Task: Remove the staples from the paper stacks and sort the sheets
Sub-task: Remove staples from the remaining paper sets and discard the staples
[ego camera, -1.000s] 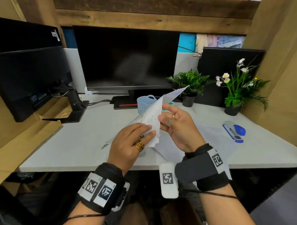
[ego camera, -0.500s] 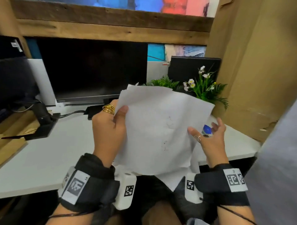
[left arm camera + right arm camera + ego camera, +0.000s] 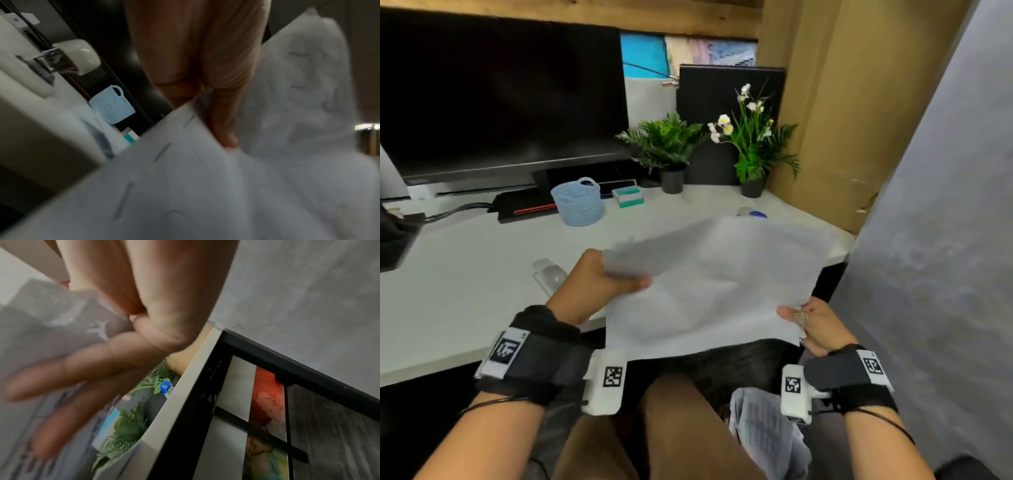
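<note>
A stack of white sheets (image 3: 722,274) hangs nearly flat over the front right part of the white desk (image 3: 465,291). My left hand (image 3: 599,282) grips its left edge, thumb on top and fingers underneath. My right hand (image 3: 803,320) pinches the near right corner. In the left wrist view several staples (image 3: 162,151) run along the edge of the paper (image 3: 205,194) beside my fingers (image 3: 222,129). The right wrist view shows my right hand's fingers (image 3: 72,366) spread under the sheet (image 3: 51,318).
A white tool with metal jaws (image 3: 548,274) lies on the desk left of my left hand. Behind the paper sit a blue stapler (image 3: 755,214), a light blue basket (image 3: 578,202), a green and white box (image 3: 628,197) and two potted plants (image 3: 753,144). A monitor (image 3: 500,96) fills the back.
The stack has dropped from upright in front of me to nearly flat over the desk's right front. My right hand, open at its edge before, now pinches the near corner.
</note>
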`<state>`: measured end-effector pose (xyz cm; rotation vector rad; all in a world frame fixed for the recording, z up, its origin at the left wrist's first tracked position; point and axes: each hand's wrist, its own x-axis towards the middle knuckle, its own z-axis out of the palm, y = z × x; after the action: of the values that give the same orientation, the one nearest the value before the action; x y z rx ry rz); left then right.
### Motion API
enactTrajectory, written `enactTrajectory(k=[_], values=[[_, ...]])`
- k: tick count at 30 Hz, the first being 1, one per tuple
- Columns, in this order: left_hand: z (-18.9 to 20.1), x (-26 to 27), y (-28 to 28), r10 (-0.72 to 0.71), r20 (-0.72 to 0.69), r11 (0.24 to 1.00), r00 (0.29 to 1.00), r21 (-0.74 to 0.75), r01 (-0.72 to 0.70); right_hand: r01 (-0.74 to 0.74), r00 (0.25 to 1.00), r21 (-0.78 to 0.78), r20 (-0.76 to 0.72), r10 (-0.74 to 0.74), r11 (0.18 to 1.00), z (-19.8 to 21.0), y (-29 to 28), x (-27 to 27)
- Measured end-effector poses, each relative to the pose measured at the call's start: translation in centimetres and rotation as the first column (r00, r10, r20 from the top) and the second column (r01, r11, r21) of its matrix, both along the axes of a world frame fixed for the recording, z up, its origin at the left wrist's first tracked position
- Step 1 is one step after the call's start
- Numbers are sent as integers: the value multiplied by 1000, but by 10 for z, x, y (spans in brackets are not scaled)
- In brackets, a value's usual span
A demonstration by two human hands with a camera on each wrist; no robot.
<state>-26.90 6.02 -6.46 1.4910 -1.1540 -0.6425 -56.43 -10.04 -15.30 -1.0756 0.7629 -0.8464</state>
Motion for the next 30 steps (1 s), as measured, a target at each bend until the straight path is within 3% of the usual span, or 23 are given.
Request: enactTrajectory(k=[3, 7, 9, 11, 14, 18, 21, 23, 25, 28, 30], values=[[-16, -7, -5, -57, 34, 998, 998, -18, 58, 51, 998, 61, -40, -49, 997, -10, 0, -13], [-35, -12, -11, -48, -29, 991, 998, -129, 44, 14, 990, 187, 133, -39, 982, -1, 0, -20], [-36, -12, -13, -98, -26, 986, 995, -136, 94, -57, 997, 124, 62, 49, 991, 10, 3, -21], [-35, -9, -14, -161, 54, 984, 986, -70, 164, -113, 988, 6, -106, 113, 994, 14, 3, -22], [-34, 0, -18, -83, 134, 996, 988, -10, 85, -128, 982, -109, -154, 111, 986, 16, 3, -24], [-33, 5, -17, -91, 60, 994, 994, 58, 87, 9, 992, -190, -124, -34, 982, 16, 8, -23], [-24, -2, -18, -113, 162, 994, 980, 24, 110, 25, 973, -314, -208, -95, 949, 17, 10, -28], [-16, -14, -20, -57, 349, 994, 935, -64, 84, 31, 971, -367, -209, -115, 930, 25, 12, -31], [-9, -29, -25, 59, 568, 979, 821, -193, 63, 57, 973, -392, -182, -139, 918, 31, 11, -36], [7, -52, -33, 218, 697, 931, 683, -358, 68, 95, 971, -387, -168, -171, 917, 38, 12, -46], [17, -67, -41, 240, 773, 921, 587, -372, 113, 92, 960, -382, -210, -183, 920, 39, 14, -53]])
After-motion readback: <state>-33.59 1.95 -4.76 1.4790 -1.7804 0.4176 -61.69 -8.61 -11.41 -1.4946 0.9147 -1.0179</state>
